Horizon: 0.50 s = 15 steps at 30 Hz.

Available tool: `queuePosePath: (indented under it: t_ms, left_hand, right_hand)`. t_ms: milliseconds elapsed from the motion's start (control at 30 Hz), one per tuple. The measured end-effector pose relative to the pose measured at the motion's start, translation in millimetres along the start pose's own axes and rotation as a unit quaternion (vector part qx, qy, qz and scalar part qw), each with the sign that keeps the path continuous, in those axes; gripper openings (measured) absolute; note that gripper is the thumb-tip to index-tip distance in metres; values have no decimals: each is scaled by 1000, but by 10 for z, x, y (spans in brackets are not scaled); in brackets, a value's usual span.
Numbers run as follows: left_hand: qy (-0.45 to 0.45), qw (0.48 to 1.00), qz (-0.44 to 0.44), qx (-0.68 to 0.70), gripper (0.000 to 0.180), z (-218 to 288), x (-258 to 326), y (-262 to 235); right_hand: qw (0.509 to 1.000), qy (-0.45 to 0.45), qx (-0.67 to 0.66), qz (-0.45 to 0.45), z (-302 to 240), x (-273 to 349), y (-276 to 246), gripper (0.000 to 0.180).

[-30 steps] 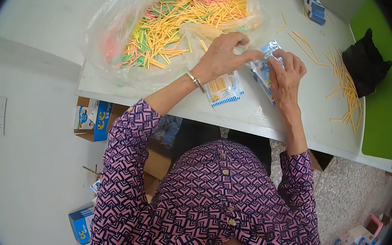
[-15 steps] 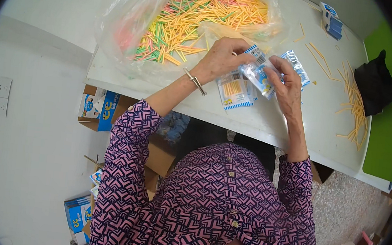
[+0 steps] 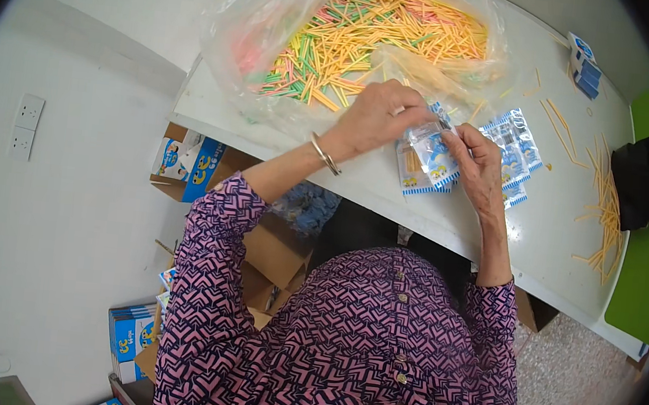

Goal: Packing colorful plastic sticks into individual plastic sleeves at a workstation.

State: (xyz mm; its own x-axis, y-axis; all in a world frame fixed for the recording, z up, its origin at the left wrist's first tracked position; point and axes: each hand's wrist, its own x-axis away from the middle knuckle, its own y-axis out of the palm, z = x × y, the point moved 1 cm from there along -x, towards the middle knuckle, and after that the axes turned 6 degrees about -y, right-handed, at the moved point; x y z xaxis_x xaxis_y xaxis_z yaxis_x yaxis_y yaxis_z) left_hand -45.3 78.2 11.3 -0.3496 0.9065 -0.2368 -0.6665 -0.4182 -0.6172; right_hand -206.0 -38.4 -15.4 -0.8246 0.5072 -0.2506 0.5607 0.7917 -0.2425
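My left hand (image 3: 383, 119), with a metal bangle at its wrist, has thumb and fingers pinched at the upper edge of a small clear, blue and white plastic packet (image 3: 427, 159). My right hand (image 3: 477, 165) grips the same packet at its upper right side. Yellowish sticks show through the packet's lower part. More blue and white packets (image 3: 522, 144) lie on the table just right of my right hand. Beyond my left hand, a large clear plastic bag (image 3: 227, 42) lies spread around a heap of yellow, green and pink sticks (image 3: 381, 38).
Loose pale sticks (image 3: 602, 212) are scattered along the right of the white table (image 3: 543, 233), beside a black cloth-like item (image 3: 643, 177). Small blue and white boxes (image 3: 586, 72) stand at the far right corner. Open cardboard boxes (image 3: 221, 166) sit below the front edge.
The view has shifted, so the table appears farther right and lower. The packet, tilted between both hands before, now hangs more upright, its stick-filled lower part in sight.
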Motion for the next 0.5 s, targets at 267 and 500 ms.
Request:
queuePosePath:
  t_ms: [267,500]
  left_hand:
    - [99,774,-58,-623,39,-878,-122,-1202]
    - [122,755,-122,-633,37,-1126,4,-1250]
  right_hand:
    - [999,3,-7,-49,153,32,97,24]
    - [997,26,13,-75,153,30,129,24]
